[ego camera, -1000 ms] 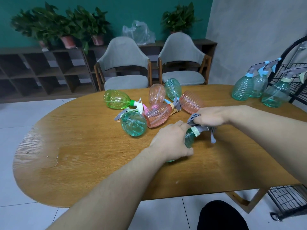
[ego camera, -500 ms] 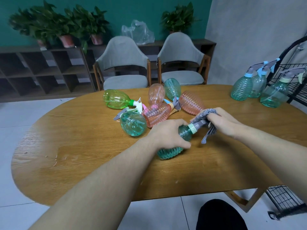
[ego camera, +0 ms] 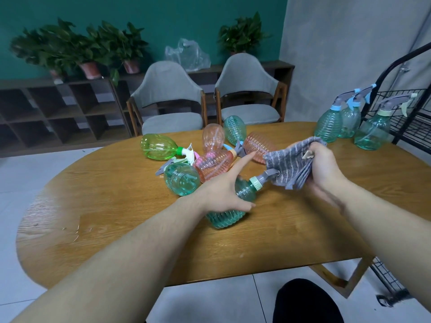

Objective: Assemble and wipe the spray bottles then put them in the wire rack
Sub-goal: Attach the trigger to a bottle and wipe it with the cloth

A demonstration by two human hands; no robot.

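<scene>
A teal ribbed spray bottle (ego camera: 227,219) with a grey sprayer head lies tilted on the wooden table (ego camera: 116,220), neck pointing up to the right. My left hand (ego camera: 221,192) holds its body, index finger stretched out. My right hand (ego camera: 323,167) grips a grey striped cloth (ego camera: 288,165) that drapes over the sprayer head. Behind lies a pile of loose bottles: a green one (ego camera: 157,146), a teal one (ego camera: 182,179), pink ones (ego camera: 213,163) and another teal one (ego camera: 235,129). Three assembled teal bottles (ego camera: 328,124) stand at the table's far right, beside the black wire rack (ego camera: 410,110).
Two grey chairs (ego camera: 169,106) stand behind the table, with a dark shelf unit (ego camera: 58,113) and potted plants (ego camera: 88,50) along the green wall. A lower wire shelf (ego camera: 387,283) of the rack shows at the bottom right, near the table's edge.
My right hand has lifted up and to the right with the cloth, spreading it over the sprayer head. My left index finger has straightened; the bottle stays on the table.
</scene>
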